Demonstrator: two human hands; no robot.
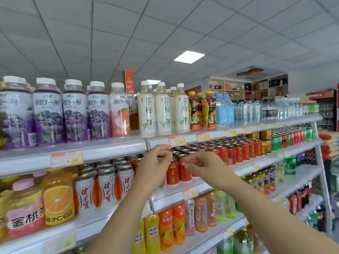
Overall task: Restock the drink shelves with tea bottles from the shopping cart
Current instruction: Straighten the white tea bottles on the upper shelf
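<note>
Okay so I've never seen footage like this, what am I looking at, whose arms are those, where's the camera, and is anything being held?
There is no machine here. The two arms belong to a person, and the single picture comes from a wide-angle camera worn on their head, which is why the straight shelves look bent. You are facing a shop's drink shelves. The top shelf carries purple-labelled bottles on the left and white tea bottles in the middle. The shelf below holds silver cans and red cans. The left hand and the right hand are both raised to the tops of the red cans, fingers curled. The picture is too blurred to tell whether either grips a can or only touches it. Neither holds a bottle.
</note>
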